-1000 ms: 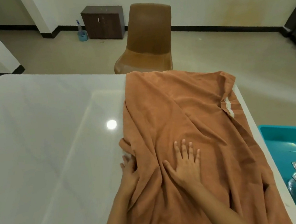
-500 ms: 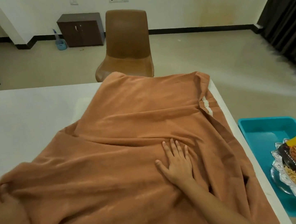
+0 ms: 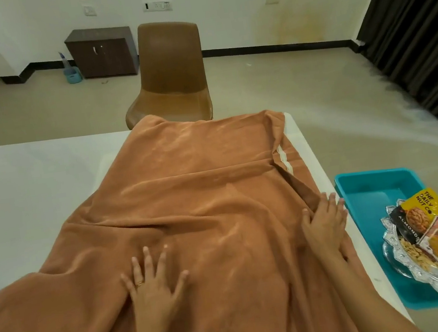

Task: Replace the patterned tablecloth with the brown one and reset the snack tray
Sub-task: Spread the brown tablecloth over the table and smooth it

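Brown tablecloth (image 3: 197, 224) of soft, plush fabric lies across the right part of your white glossy table (image 3: 20, 192), rumpled, with folds running across its middle and its near end dropping out of view below the frame. Your left hand (image 3: 153, 288) rests flat on the cloth near the lower centre, palm down, fingers spread wide, with a ring on one finger. Your right hand (image 3: 325, 224) lies palm down at the cloth's right edge, fingers extended and close together, the fingertips touching a dark fold where the fabric doubles over. Neither hand pinches the fabric; both press on it.

The left portion of the table is bare white surface, and a narrow white strip also shows along the right edge beyond the cloth. A pale trim band (image 3: 284, 161) is visible on the cloth's turned-over right side, farther up.

Just beside the table on the right, lower than the tabletop, sits a teal plastic rectangular tray (image 3: 368, 188). A clear, ornate glass dish (image 3: 409, 269) rests in its near half, holding loose nuts and snack packets, including a yellow-and-black almond packet (image 3: 419, 212).

At the far edge of the table, the cloth reaches a brown moulded chair (image 3: 172, 71). Beyond it, against the white wall, stands a dark wooden cabinet (image 3: 102, 53) with a small blue container (image 3: 72, 73) just beside it. Dark curtains (image 3: 415, 14) hang at the far right.
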### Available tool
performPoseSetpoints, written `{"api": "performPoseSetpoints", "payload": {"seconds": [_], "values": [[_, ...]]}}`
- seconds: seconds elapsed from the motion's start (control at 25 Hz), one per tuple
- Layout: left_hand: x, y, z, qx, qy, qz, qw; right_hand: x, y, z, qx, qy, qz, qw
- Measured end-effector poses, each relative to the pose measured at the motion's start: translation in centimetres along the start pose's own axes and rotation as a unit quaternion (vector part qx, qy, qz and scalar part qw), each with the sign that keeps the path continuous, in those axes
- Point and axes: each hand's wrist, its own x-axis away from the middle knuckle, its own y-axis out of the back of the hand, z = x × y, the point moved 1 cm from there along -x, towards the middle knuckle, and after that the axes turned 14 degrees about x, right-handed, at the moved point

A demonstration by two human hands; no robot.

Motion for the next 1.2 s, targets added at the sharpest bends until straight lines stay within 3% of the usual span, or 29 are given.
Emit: {"api": "performPoseSetpoints", "payload": {"seconds": [0.08, 0.16, 0.24, 0.32, 0.44, 0.56, 0.72, 0.88, 1.0, 1.04, 1.08, 1.16, 1.2], "values": [[0.7, -1.6, 1.0, -0.014, 0.051, -0.014, 0.999, -1.6, -0.1, -3.1, 0.013, -0.036, 0.033, 0.999], [-0.6, -1.2, 0.4, -0.023, 0.062, 0.027, 0.997, -1.1, 0.3, -2.8, 0.022, -0.014, 0.001, 1.000], [-1.8, -1.1, 1.0, -0.032, 0.060, 0.021, 0.997, 0.7, 1.2, -0.4, 0.006, 0.047, -0.045, 0.998], [-4.2, 0.8, 3.6, -0.017, 0.092, 0.020, 0.995, 2.4, 2.0, 1.8, -0.087, 0.114, -0.050, 0.988], [-5.3, 2.1, 6.0, -0.009, 0.124, 0.017, 0.992, 5.0, 2.9, 4.3, -0.314, 0.153, 0.048, 0.936], [-5.6, 4.1, 10.1, 0.015, 0.173, 0.016, 0.985, 4.5, 4.8, 4.0, -0.511, 0.011, 0.125, 0.850], [-5.1, 5.6, 14.2, 0.056, 0.185, -0.044, 0.980, 0.3, 5.9, -0.8, -0.653, -0.225, 0.112, 0.714], [-5.1, 5.7, 12.2, 0.011, 0.233, -0.076, 0.970, -0.6, 5.5, -3.3, -0.628, -0.274, 0.118, 0.719], [-4.4, 4.1, 6.6, 0.040, 0.216, -0.120, 0.968, -0.1, 5.6, -1.9, -0.650, -0.272, 0.256, 0.662], [-3.5, 3.0, 4.4, 0.056, 0.182, -0.117, 0.975, 0.0, 5.9, -1.4, -0.634, -0.250, 0.308, 0.663], [-2.3, 1.7, 2.1, 0.070, 0.141, -0.111, 0.981, -0.1, 6.3, -0.9, -0.578, -0.199, 0.365, 0.702], [0.9, -0.9, -2.1, 0.099, 0.075, -0.077, 0.989, 0.1, 6.8, -0.2, -0.339, -0.045, 0.455, 0.822], [2.4, -2.0, -4.0, 0.100, 0.053, -0.045, 0.992, 0.4, 6.7, 0.1, -0.241, 0.011, 0.463, 0.853]]}}
